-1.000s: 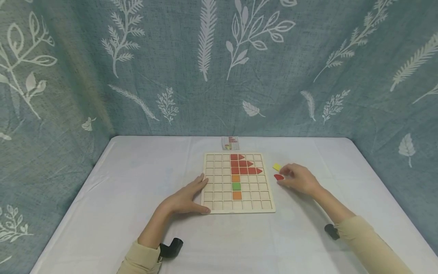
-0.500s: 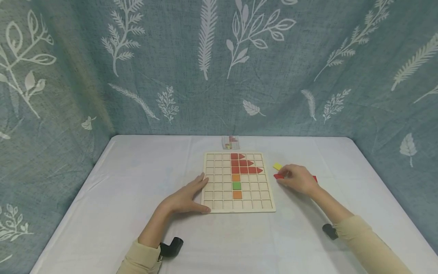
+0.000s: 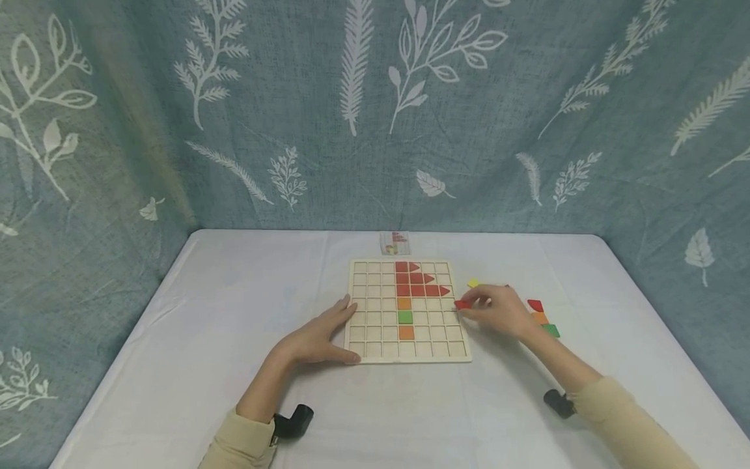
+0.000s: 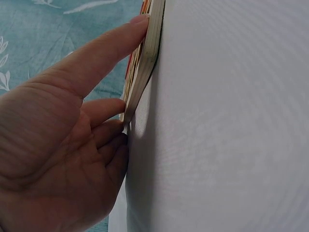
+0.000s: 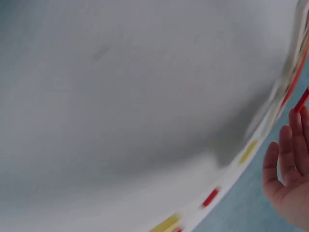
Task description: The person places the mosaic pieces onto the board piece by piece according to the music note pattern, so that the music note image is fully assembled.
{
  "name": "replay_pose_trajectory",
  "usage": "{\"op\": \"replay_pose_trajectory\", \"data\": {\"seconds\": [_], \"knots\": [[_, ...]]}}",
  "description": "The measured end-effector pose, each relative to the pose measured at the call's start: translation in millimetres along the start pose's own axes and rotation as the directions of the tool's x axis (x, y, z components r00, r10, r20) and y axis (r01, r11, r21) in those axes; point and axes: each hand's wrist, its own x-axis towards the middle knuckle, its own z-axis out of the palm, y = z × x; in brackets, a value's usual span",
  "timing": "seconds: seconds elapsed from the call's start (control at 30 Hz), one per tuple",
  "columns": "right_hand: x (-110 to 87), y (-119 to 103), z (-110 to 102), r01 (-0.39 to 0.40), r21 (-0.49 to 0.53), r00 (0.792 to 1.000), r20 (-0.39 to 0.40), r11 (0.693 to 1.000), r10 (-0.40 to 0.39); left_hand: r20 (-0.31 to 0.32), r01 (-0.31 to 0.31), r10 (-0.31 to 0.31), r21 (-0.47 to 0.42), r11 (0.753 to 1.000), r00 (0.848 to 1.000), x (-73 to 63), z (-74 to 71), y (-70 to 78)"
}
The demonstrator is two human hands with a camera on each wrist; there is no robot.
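Note:
A pale wooden grid board (image 3: 375,350) lies flat on the table. In its cells sit several red pieces (image 3: 416,279), some pointed, and below them an orange, a green (image 3: 405,317) and another orange square in one column. My left hand (image 3: 321,335) rests against the board's left side, thumb at the near corner; the left wrist view shows the thumb and fingertips touching the edge. My right hand (image 3: 495,311) pinches a small red tile (image 3: 461,305) over the board's right edge. That red tile (image 5: 301,100) shows at the fingertips in the right wrist view.
A small picture card (image 3: 395,243) lies beyond the board. Right of the board is a yellow tile (image 3: 472,283), partly hidden by my right hand. Farther right lie red (image 3: 535,305), orange (image 3: 540,318) and green (image 3: 551,330) tiles. A patterned curtain (image 3: 375,163) hangs behind the table.
My right hand has taken hold of the red tile and moved it left to the board's edge, revealing red, orange and green tiles behind the wrist. The left hand stays put.

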Motion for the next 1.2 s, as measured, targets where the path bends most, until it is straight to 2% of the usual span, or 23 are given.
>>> {"op": "replay_pose_trajectory", "data": {"seconds": [0.13,0.3,0.5,0.77,1.2], "knots": [[-2.4,-20.8,11.6,0.061,0.047,0.997,0.039,0.997,-0.063,-0.001,-0.008,0.008,0.002,1.000,1.000,0.6,-1.9,1.8],[-7.9,-46.0,28.0,0.094,0.083,0.986,0.127,0.992,-0.104,0.002,-0.004,0.004,0.005,1.000,1.000,2.1,-3.3,4.5],[-13.7,-64.3,42.5,0.119,0.018,0.976,0.182,0.993,-0.121,0.004,-0.001,0.001,0.006,1.000,1.000,3.7,-3.8,6.5],[-15.8,-73.6,52.4,0.138,-0.125,0.977,0.182,0.983,-0.114,0.001,-0.006,0.006,0.011,1.000,1.000,5.8,-3.9,6.7],[-13.2,-74.7,57.8,0.126,-0.028,0.971,0.210,0.992,-0.117,0.002,-0.003,0.003,0.000,1.000,1.000,6.9,-1.7,4.5]]}}
